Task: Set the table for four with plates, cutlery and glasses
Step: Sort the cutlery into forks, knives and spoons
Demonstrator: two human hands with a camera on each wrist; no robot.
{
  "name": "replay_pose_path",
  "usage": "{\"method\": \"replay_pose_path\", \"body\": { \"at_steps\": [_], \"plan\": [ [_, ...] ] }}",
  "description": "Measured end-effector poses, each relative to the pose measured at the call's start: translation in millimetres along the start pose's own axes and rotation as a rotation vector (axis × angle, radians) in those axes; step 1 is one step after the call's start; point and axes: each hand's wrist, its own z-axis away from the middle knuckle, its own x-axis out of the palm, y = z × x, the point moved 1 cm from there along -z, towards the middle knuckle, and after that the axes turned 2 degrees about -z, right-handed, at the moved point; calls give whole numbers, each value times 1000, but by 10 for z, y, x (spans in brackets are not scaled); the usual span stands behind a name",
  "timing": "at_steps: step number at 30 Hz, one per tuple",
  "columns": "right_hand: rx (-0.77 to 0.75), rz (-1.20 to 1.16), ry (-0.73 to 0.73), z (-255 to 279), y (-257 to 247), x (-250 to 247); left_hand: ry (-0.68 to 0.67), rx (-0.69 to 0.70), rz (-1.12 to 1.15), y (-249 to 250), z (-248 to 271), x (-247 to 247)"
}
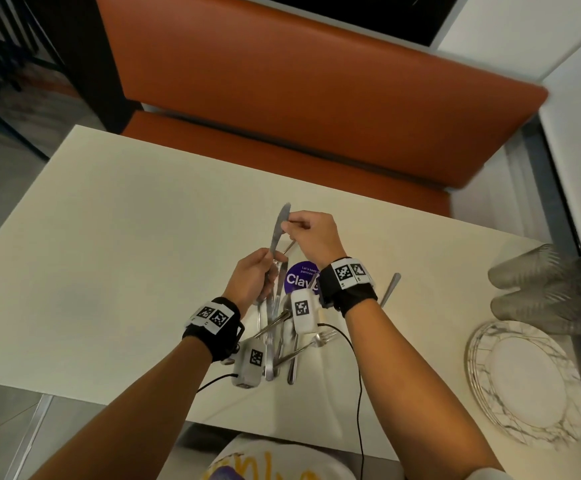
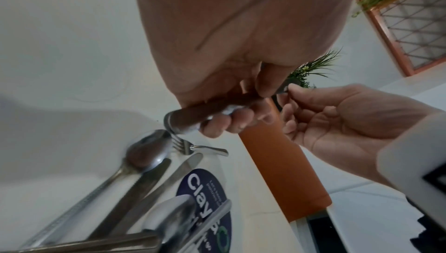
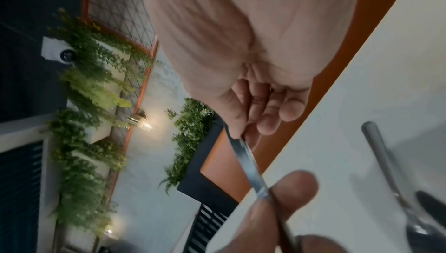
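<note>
A steel table knife (image 1: 279, 227) is held up over the white table (image 1: 126, 237), blade pointing away from me. My left hand (image 1: 264, 268) grips its handle (image 2: 190, 118). My right hand (image 1: 287, 226) pinches the blade (image 3: 246, 158) between thumb and forefinger, its other fingers curled. Under both hands lies a pile of cutlery (image 1: 282, 344): a spoon (image 2: 147, 152), a fork (image 2: 190, 146) and other knives (image 2: 149, 186). A stack of white marbled plates (image 1: 524, 382) sits at the table's right end. Clear ribbed glasses (image 1: 552, 292) lie on their sides just beyond the plates.
A round purple sticker (image 1: 301, 278) is on the table beside the pile. One loose handle (image 1: 391, 289) lies right of my right wrist. An orange bench (image 1: 299, 98) runs along the far edge. Cables trail from the wrist cameras over the near edge.
</note>
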Motion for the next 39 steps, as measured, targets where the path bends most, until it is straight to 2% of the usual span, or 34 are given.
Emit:
{"method": "replay_pose_path", "body": {
  "at_steps": [2,5,8,10,13,16,20,24,28,30,32,35,37,39],
  "plan": [
    [22,46,-29,-26,123,38,50,-37,-2,-91,-8,-26],
    [76,303,-97,-64,436,112,169,-125,-24,-187,27,-121],
    [142,608,-212,-75,703,254,213,-91,-325,-368,12,-228],
    [104,804,-247,-93,783,347,211,-91,-529,-469,-17,-253],
    [44,947,-272,-145,853,394,220,-96,-640,-576,-42,-210],
    [48,929,-261,-251,955,293,225,-84,-637,-612,-71,-159],
    [134,827,-187,-425,1125,27,231,-81,-611,-587,-90,-129],
    [213,654,-70,-586,1256,-231,212,-79,-604,-561,-125,-147],
    [188,602,99,-624,1309,-362,214,-67,-594,-538,-168,-145],
    [226,587,177,-589,1309,-407,214,-57,-581,-518,-193,-127],
    [337,586,160,-547,1332,-374,211,-51,-578,-490,-209,-111],
    [438,670,16,-522,1352,-223,201,-52,-569,-447,-225,-96],
    [449,657,14,-556,1356,-161,196,-54,-577,-426,-229,-102],
    [468,609,71,-600,1342,-179,198,-45,-579,-412,-227,-126]
  ]
}}
